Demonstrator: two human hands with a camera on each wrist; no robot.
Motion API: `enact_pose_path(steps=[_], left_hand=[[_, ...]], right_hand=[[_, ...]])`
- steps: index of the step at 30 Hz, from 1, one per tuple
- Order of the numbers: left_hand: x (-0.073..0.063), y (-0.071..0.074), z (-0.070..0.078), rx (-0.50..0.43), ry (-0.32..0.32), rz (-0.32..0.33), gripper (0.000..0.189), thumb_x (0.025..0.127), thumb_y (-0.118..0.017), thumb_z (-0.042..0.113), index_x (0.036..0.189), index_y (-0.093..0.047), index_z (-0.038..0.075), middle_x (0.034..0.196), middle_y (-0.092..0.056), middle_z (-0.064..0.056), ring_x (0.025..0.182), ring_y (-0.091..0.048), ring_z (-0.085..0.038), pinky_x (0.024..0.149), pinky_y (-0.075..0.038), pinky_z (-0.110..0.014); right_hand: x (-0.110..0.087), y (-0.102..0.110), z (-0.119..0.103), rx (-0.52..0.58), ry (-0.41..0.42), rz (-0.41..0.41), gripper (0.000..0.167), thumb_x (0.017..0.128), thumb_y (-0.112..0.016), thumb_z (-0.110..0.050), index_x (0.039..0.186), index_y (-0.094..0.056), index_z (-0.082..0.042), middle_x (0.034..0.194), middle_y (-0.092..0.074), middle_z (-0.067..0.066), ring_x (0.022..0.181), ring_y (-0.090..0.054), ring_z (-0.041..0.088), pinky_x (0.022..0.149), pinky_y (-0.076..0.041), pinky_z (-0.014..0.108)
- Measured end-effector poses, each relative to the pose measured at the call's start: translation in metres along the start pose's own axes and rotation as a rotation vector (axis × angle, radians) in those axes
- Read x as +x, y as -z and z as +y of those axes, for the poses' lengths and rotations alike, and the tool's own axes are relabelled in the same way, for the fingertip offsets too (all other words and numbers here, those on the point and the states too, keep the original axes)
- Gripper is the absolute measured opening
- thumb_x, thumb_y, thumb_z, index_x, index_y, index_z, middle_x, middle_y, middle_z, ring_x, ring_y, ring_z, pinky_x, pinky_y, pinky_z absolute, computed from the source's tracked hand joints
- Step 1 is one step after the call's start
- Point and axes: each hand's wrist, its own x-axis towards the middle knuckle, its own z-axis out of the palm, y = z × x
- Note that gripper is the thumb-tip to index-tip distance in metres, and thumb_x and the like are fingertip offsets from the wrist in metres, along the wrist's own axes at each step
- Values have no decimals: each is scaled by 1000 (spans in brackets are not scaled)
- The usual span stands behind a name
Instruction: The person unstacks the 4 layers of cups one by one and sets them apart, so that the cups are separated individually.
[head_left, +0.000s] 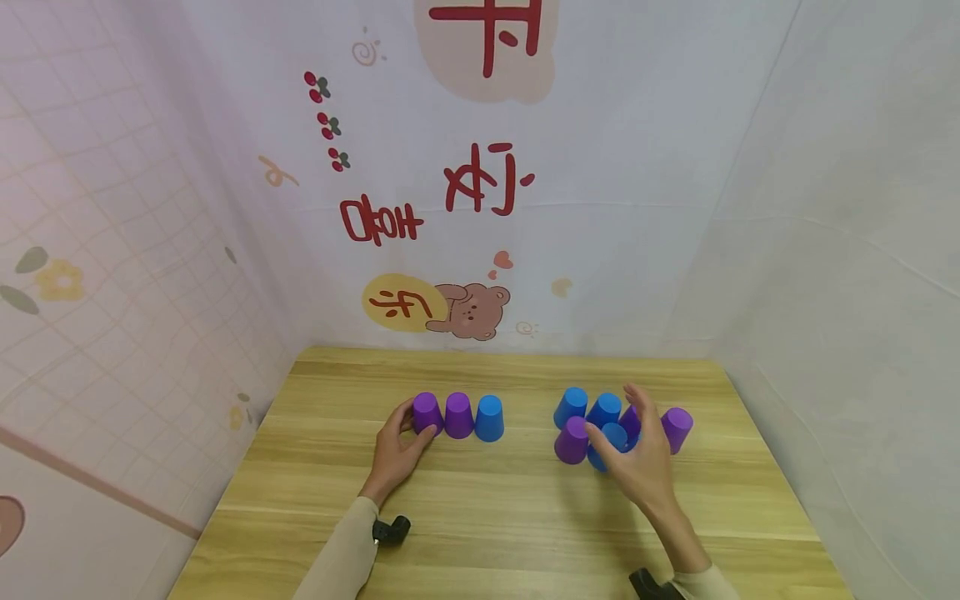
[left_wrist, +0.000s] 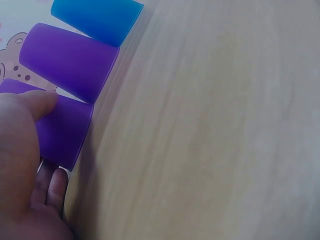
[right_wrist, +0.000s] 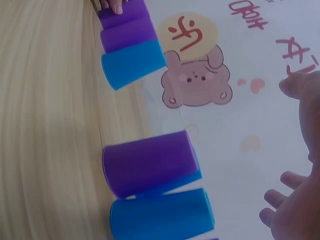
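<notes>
Upside-down plastic cups stand on the table in two groups. The left one is a row: a purple cup, a second purple cup and a blue cup. My left hand holds the outermost purple cup, thumb on its near side and fingers around its far side. On the right is a cluster of several blue and purple cups, with a purple cup and a blue cup at its front. Above this cluster hovers my right hand, thumb and fingers spread, partly hiding some cups. The right wrist view shows that hand apart from the cups.
The wooden table meets a white printed cloth behind the cups. More cloth hangs along the left and right sides. A purple cup stands at the cluster's right end.
</notes>
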Motion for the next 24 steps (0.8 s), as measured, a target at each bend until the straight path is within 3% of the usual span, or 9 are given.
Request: enact_pose_path(steps=[13, 24], left_hand=[[-1, 0, 0, -16, 12, -6, 68, 104, -84, 16, 164, -55, 5, 158, -67, -23, 140, -71, -42, 123, -56, -62], [-1, 0, 1, -19, 6, -2, 67, 103, -85, 16, 163, -56, 6, 157, -68, -23, 138, -72, -42, 123, -56, -62]], right_hand=[[7, -39, -13, 26, 116, -77, 93, 93, -95, -26, 170, -45, -16, 171, -55, 18, 161, -50, 46, 130, -42, 75], [11, -72, -28, 54, 66, -186, 92, 95, -91, -39, 171, -43, -20, 172, -54, 15, 162, -50, 43, 128, -45, 77]])
